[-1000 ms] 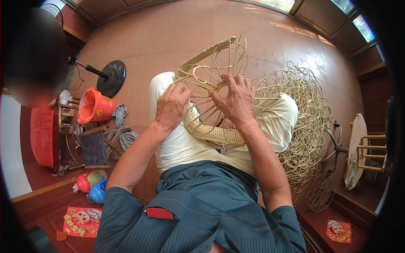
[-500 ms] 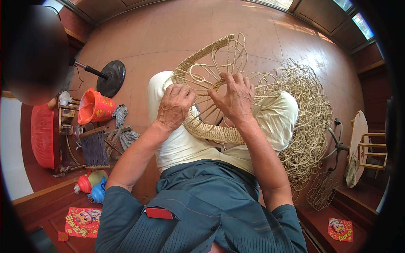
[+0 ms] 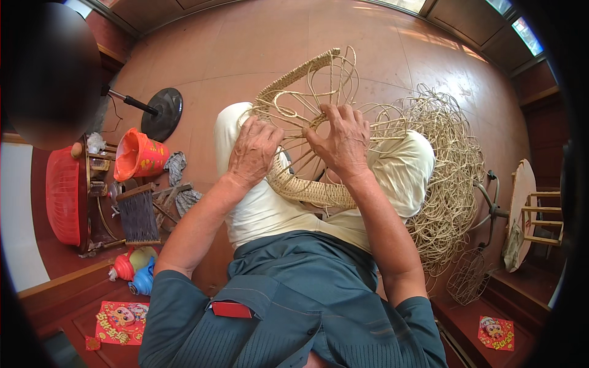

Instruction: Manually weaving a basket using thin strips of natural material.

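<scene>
Across my lap lies a half-woven straw piece [image 3: 313, 194], with a thick braided band curving round it and loose cord loops standing at its far side. Thin straw cords [image 3: 300, 147] run like spokes from a small ring near its middle. My left hand [image 3: 254, 152] is closed at the left part of the band, its fingertips pressed on a cord; the exact grip is partly hidden. At the middle ring, my right hand [image 3: 341, 138] has its thumb and bent fingers closed on the straw work. Both hands partly cover the weave.
A large heap of loose straw cord [image 3: 448, 178] lies beside my right knee. To the left stand a red bucket [image 3: 142, 154], a small folding stool [image 3: 138, 214] and a round black stand base [image 3: 162, 115]. A round-topped wooden stool [image 3: 520, 211] is at the far right.
My left hand has shifted up slightly and its fingers have changed their bend. My right hand and the straw piece stay almost in place.
</scene>
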`<state>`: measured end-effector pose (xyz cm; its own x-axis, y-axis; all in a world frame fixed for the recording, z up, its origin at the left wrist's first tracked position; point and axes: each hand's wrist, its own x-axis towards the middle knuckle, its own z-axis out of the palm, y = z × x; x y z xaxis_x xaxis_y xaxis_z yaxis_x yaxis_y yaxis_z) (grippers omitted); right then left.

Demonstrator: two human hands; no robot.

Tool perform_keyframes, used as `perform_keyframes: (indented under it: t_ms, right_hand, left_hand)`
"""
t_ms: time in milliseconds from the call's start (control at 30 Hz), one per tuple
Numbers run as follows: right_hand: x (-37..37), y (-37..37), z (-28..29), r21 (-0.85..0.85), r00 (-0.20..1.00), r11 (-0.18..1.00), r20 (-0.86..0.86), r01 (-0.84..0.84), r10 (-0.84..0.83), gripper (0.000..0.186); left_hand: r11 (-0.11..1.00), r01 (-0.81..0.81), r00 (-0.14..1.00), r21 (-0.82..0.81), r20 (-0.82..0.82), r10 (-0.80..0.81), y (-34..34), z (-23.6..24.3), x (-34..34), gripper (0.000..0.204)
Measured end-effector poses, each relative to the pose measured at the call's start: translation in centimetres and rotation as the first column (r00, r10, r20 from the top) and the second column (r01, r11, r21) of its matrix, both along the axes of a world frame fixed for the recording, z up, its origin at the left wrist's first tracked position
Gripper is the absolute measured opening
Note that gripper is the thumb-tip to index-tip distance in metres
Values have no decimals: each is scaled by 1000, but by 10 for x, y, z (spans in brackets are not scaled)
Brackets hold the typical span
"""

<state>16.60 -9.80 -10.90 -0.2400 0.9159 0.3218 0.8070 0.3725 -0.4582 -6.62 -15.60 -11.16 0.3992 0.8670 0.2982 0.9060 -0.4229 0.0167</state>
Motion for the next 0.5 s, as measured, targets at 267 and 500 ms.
perform_keyframes:
  t_ms: [267,500]
  right_hand:
    - [3,1,0,-19,1000,1000,11,-2,2,63]
    - [9,4,3,-43,998,997,-1,-58,58,67]
  left_hand:
    - [972,77,990,222,100,-101,-7,3,6,19]
    - [978,124,913,-166,405,-47,-54,-9,53,8]
